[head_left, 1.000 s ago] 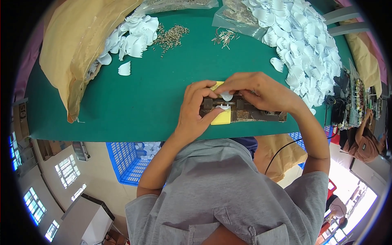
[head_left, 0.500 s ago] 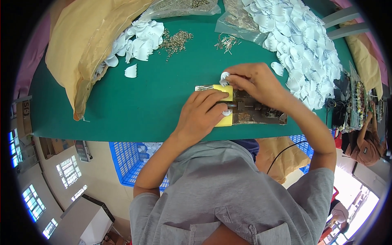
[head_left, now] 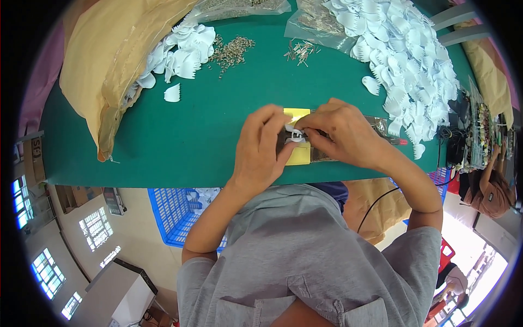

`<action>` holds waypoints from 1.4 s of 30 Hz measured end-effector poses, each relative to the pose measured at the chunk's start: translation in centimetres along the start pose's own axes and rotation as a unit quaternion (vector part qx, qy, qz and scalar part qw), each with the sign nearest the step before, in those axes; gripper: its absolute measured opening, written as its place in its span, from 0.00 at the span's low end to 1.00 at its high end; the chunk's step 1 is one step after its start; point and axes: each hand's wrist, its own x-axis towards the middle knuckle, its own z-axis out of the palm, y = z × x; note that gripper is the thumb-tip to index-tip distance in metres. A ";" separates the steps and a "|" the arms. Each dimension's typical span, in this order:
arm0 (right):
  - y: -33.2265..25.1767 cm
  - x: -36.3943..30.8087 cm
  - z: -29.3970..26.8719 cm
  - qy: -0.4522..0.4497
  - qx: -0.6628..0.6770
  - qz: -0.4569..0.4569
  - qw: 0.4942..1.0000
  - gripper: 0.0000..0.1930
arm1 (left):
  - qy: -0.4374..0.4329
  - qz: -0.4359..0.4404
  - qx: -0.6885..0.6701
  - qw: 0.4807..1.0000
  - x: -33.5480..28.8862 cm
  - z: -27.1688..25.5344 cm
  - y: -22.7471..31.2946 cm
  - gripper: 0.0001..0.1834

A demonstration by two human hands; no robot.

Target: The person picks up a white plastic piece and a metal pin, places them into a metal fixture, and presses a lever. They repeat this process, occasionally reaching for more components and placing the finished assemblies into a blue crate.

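My left hand (head_left: 258,150) and my right hand (head_left: 344,133) meet over a dark metal fixture (head_left: 321,155) with yellow pads (head_left: 297,158) at its left part. Between them are small white toothed plastic pieces (head_left: 295,134), set close together. My right thumb and forefinger pinch at them from the right. On the left, my thumb presses against the lower piece, while the raised fingers look smeared by motion. The fingers partly hide how the pieces fit together and most of the fixture.
A large heap of white toothed pieces (head_left: 400,60) lies at the right. More spill from a tan sack (head_left: 103,71) at the left. Small metal clips (head_left: 231,53), thin metal pins (head_left: 301,52) and clear bags (head_left: 316,27) lie toward the back. A blue basket (head_left: 169,215) stands below the table's edge.
My right hand has come down toward me with its white piece, to the piece at my left thumb. My left fingers have lifted off the yellow pad.
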 end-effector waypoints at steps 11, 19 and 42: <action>-0.9 -2.0 3.2 0.187 -0.077 -0.086 0.976 0.10 | -0.086 -0.034 -0.070 0.993 -0.4 -0.2 -1.6 0.32; -0.9 -1.8 5.2 0.242 -0.224 -0.149 0.932 0.14 | -0.076 -0.015 -0.077 0.994 -0.8 0.1 -2.2 0.26; 7.6 6.5 -1.4 0.125 -0.003 0.238 0.963 0.11 | -0.081 -0.011 -0.095 0.992 -0.6 0.2 -2.8 0.17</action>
